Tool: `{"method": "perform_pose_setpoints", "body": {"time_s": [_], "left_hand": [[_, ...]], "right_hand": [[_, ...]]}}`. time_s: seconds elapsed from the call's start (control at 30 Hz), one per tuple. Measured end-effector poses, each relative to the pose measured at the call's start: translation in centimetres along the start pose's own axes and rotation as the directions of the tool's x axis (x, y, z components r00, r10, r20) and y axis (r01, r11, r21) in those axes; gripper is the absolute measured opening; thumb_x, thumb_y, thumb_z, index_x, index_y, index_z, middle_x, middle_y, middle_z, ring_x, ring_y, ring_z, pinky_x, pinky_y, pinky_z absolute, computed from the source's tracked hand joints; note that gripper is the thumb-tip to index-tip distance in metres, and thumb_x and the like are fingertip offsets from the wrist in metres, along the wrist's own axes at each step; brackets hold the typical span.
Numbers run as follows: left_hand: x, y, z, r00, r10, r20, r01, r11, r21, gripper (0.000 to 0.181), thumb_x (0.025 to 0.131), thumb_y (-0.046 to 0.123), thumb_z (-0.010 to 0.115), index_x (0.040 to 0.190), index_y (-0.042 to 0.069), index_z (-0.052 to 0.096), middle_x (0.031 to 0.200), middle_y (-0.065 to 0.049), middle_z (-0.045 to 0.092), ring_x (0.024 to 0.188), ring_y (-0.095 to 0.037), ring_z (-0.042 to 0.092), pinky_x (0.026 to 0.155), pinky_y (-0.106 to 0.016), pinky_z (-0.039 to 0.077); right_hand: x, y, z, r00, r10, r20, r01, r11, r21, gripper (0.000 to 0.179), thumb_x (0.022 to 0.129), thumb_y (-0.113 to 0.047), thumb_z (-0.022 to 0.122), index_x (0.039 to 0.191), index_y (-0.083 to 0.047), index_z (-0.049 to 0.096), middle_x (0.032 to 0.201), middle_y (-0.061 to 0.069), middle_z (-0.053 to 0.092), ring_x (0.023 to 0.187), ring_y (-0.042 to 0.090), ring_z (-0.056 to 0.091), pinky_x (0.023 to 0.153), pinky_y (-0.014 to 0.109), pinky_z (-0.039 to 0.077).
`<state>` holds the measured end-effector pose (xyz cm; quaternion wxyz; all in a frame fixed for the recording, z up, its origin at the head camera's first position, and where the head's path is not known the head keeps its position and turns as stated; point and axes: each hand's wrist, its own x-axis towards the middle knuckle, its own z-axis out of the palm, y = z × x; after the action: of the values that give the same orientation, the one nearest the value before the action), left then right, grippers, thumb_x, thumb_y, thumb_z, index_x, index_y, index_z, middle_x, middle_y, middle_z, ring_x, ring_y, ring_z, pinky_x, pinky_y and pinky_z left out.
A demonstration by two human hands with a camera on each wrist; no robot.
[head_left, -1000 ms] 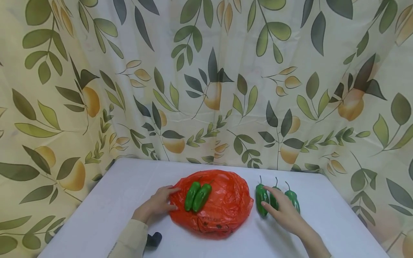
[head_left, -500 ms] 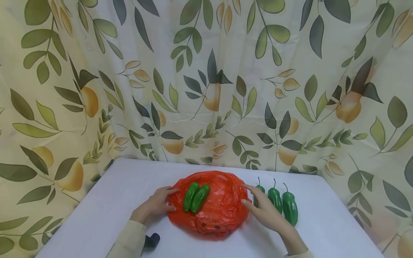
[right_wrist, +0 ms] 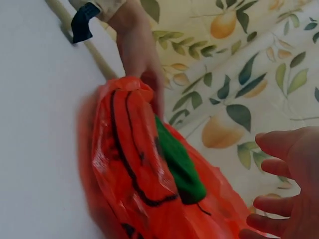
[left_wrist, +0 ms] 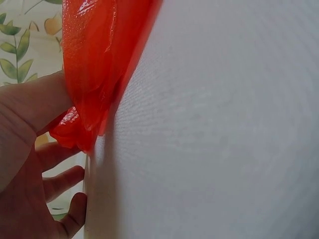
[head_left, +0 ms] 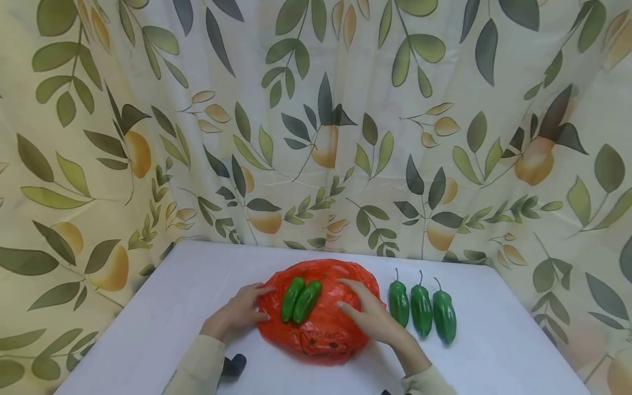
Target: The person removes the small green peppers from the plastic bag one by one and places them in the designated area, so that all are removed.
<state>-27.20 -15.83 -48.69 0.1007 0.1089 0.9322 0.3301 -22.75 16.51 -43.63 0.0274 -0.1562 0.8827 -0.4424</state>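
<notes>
A crumpled red plastic bag (head_left: 336,323) lies spread in a round shape on the white table. Two green peppers (head_left: 307,302) lie side by side on its left half. My left hand (head_left: 242,307) rests at the bag's left edge, fingers spread; in the left wrist view its thumb (left_wrist: 37,97) touches the red plastic. Over the bag's right part hovers my right hand (head_left: 370,315), fingers apart and nothing between them, as the right wrist view also shows. Three more green peppers, the nearest being a glossy pepper (head_left: 399,303), stand in a row right of the bag, stems pointing away.
A small black object (head_left: 234,366) lies beside the left sleeve, partly hidden. The white table (head_left: 498,340) ends at the back against a curtain (head_left: 316,181) printed with leaves and fruit.
My right hand has moved left, from over the row of peppers to above the bag, holding nothing throughout. The left hand and all the peppers have stayed in place.
</notes>
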Motion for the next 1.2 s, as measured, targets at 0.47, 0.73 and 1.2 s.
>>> {"method": "perform_pose_setpoints", "body": {"time_s": [0.47, 0.73, 1.2], "left_hand": [[0.3, 0.0, -0.1, 1.0, -0.014, 0.007, 0.014, 1.0, 0.015, 0.069, 0.085, 0.025, 0.081, 0.148, 0.022, 0.053, 0.158, -0.015, 0.041, 0.147, -0.04, 0.034, 0.112, -0.073, 0.034], [0.4, -0.2, -0.1, 1.0, 0.01, 0.007, -0.01, 1.0, 0.026, 0.069, 0.085, 0.025, 0.08, 0.148, 0.019, 0.053, 0.157, -0.016, 0.042, 0.147, -0.041, 0.034, 0.112, -0.076, 0.029], [0.3, 0.2, 0.0, 1.0, -0.006, 0.007, 0.006, 0.999, 0.037, 0.069, 0.085, 0.024, 0.081, 0.148, 0.021, 0.053, 0.159, -0.016, 0.04, 0.148, -0.041, 0.033, 0.113, -0.074, 0.032]], "right_hand": [[2.9, -0.2, 3.6, 0.991, -0.076, 0.114, 0.067, 0.994, 0.083, 0.052, 0.101, -0.027, 0.061, 0.148, -0.012, 0.047, 0.153, 0.013, 0.045, 0.146, 0.042, 0.037, 0.114, 0.07, 0.035], [3.5, 0.4, 5.3, 0.989, -0.06, 0.132, 0.053, 0.997, 0.06, 0.053, 0.101, -0.026, 0.061, 0.15, -0.013, 0.045, 0.153, 0.015, 0.047, 0.145, 0.042, 0.04, 0.113, 0.069, 0.037], [2.8, 0.4, 6.8, 0.985, 0.04, 0.166, -0.023, 0.994, -0.104, 0.058, 0.099, -0.03, 0.063, 0.154, -0.028, 0.044, 0.158, 0.022, 0.041, 0.151, 0.056, 0.018, 0.112, 0.083, 0.015]]}}
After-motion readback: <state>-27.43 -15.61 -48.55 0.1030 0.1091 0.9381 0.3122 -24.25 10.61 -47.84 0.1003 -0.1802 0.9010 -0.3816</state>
